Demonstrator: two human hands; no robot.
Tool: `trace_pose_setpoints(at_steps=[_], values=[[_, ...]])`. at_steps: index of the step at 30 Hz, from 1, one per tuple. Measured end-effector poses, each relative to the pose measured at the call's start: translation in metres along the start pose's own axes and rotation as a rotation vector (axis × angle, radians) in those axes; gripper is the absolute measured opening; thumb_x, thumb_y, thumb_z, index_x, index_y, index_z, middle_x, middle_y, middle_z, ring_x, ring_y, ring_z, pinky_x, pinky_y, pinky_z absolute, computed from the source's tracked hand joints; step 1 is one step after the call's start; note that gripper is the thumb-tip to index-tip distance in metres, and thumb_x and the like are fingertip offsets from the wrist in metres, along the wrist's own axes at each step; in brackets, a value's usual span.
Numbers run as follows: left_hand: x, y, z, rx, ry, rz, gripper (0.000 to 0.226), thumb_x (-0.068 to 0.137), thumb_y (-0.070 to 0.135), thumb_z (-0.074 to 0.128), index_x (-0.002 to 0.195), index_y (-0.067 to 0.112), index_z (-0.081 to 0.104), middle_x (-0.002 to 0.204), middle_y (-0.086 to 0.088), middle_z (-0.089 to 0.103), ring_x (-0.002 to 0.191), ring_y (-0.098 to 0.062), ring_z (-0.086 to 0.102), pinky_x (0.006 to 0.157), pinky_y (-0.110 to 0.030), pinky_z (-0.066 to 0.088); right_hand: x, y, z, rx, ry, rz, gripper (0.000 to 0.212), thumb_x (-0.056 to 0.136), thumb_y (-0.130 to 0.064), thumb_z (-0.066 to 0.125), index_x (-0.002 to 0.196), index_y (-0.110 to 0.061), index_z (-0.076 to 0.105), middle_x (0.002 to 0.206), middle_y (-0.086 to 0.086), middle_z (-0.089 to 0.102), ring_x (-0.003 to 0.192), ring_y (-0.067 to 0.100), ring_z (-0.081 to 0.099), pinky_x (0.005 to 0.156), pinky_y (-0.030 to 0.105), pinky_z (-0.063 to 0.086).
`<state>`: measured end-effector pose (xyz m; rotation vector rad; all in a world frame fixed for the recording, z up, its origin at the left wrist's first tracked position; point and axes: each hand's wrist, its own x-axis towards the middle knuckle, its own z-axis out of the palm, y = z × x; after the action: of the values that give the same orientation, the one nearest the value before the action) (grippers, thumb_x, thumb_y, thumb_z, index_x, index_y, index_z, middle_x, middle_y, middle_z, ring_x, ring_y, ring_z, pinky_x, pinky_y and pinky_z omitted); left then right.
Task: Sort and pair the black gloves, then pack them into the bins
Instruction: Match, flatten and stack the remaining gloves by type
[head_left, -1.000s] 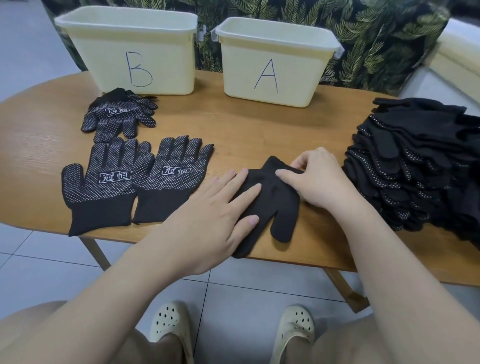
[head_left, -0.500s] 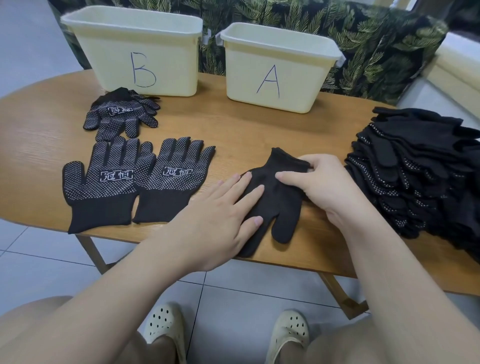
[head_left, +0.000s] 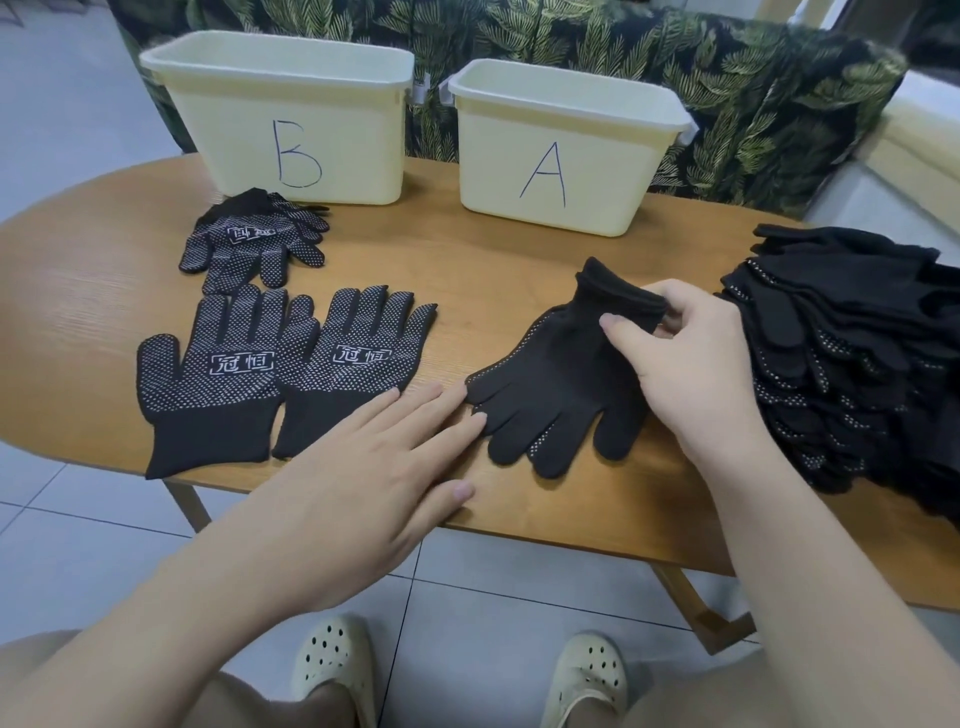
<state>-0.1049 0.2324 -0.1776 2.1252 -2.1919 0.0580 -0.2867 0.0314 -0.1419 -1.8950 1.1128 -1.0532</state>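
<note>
At the centre of the frame the right hand (head_left: 691, 364) pinches the cuff of a black glove (head_left: 556, 384) between thumb and fingers, lifting it off the bench (head_left: 493, 265). The left hand (head_left: 374, 467) lies flat, fingers straight and loosely spread, its tips at the glove's fingertips. Best to keep those tips pinned while turning it dotted side up. Its long axis runs upper right to lower left, cuff pointing toward bin A (head_left: 566, 156).
</note>
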Motion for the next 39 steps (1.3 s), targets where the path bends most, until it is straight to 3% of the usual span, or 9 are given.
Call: trace_pose_setpoints(at_steps=[5, 11, 15, 23, 25, 28, 31, 36, 39], values=[[0.001, 0.0, 0.001, 0.023, 0.016, 0.001, 0.061, 0.106, 0.054, 0.026, 0.151, 0.019, 0.048, 0.156, -0.002, 0.047, 0.147, -0.021, 0.04, 0.119, -0.031, 0.017, -0.016, -0.004, 0.0, -0.033, -0.161, -0.157, 0.009, 0.091, -0.02, 0.075, 0.089, -0.029, 0.074, 0.071, -0.024, 0.066, 0.066, -0.002, 0.059, 0.062, 0.012, 0.043], [0.009, 0.004, -0.006, 0.051, 0.058, 0.03, 0.059, 0.103, 0.054, 0.034, 0.137, 0.014, 0.062, 0.14, -0.004, 0.062, 0.132, -0.019, 0.052, 0.112, -0.031, 0.026, -0.036, -0.001, 0.017, -0.255, -0.362, -0.455, 0.014, 0.087, -0.01, 0.075, 0.095, -0.022, 0.075, 0.095, -0.013, 0.067, 0.093, 0.008, 0.062, 0.082, 0.029, 0.05], [0.009, 0.005, -0.008, 0.034, 0.032, 0.036, 0.059, 0.101, 0.054, 0.036, 0.135, 0.014, 0.062, 0.14, -0.004, 0.062, 0.13, -0.021, 0.056, 0.11, -0.031, 0.028, -0.038, 0.011, 0.017, -0.393, -0.508, -0.474, 0.016, 0.089, -0.022, 0.074, 0.104, -0.029, 0.074, 0.103, -0.017, 0.06, 0.103, 0.008, 0.055, 0.089, 0.037, 0.049], [0.016, 0.011, -0.016, -0.053, 0.07, -0.098, 0.058, 0.102, 0.053, 0.025, 0.128, 0.013, 0.059, 0.131, -0.003, 0.06, 0.119, -0.024, 0.058, 0.101, -0.035, 0.036, -0.04, 0.007, 0.009, -0.424, -0.586, -0.498, 0.042, 0.083, -0.057, 0.064, 0.112, -0.029, 0.073, 0.109, -0.018, 0.059, 0.104, 0.003, 0.052, 0.093, 0.03, 0.045], [0.021, 0.014, -0.014, -0.069, 0.107, -0.095, 0.059, 0.103, 0.051, 0.025, 0.136, 0.01, 0.053, 0.144, -0.006, 0.052, 0.129, -0.026, 0.051, 0.109, -0.037, 0.037, -0.04, 0.004, 0.007, -0.334, -0.557, -0.48, 0.037, 0.086, -0.051, 0.065, 0.109, -0.024, 0.075, 0.109, -0.015, 0.062, 0.105, 0.005, 0.057, 0.094, 0.028, 0.046], [0.031, 0.022, -0.014, -0.064, 0.167, -0.077, 0.052, 0.104, 0.046, 0.033, 0.133, 0.007, 0.053, 0.151, -0.014, 0.048, 0.137, -0.03, 0.046, 0.115, -0.042, 0.037, -0.034, 0.005, 0.006, -0.216, -0.384, -0.445, 0.017, 0.098, -0.025, 0.062, 0.105, -0.016, 0.074, 0.108, -0.007, 0.064, 0.104, 0.008, 0.061, 0.092, 0.026, 0.047], [0.04, 0.03, -0.019, -0.089, 0.232, -0.069, 0.046, 0.104, 0.039, 0.038, 0.132, 0.006, 0.053, 0.15, -0.015, 0.048, 0.139, -0.032, 0.045, 0.116, -0.044, 0.036, -0.026, 0.015, 0.012, -0.331, -0.313, -0.416, 0.019, 0.102, -0.012, 0.056, 0.112, -0.015, 0.072, 0.113, -0.006, 0.063, 0.107, 0.011, 0.059, 0.097, 0.033, 0.047], [0.045, 0.032, 0.004, -0.01, 0.15, -0.016, 0.055, 0.105, 0.043, 0.03, 0.14, 0.008, 0.054, 0.152, -0.011, 0.05, 0.142, -0.027, 0.045, 0.12, -0.042, 0.034, -0.024, 0.021, 0.018, -0.476, -0.362, -0.381, 0.028, 0.099, -0.018, 0.058, 0.122, -0.02, 0.073, 0.129, -0.009, 0.067, 0.12, 0.017, 0.061, 0.108, 0.046, 0.044], [0.046, 0.034, 0.011, -0.021, 0.091, -0.08, 0.064, 0.103, 0.047, 0.022, 0.141, 0.007, 0.056, 0.151, -0.011, 0.053, 0.14, -0.026, 0.05, 0.116, -0.037, 0.037, -0.026, 0.016, 0.012, -0.67, -0.409, -0.303, 0.038, 0.105, -0.034, 0.049, 0.14, -0.029, 0.061, 0.148, -0.014, 0.056, 0.142, 0.01, 0.045, 0.123, 0.04, 0.025]])
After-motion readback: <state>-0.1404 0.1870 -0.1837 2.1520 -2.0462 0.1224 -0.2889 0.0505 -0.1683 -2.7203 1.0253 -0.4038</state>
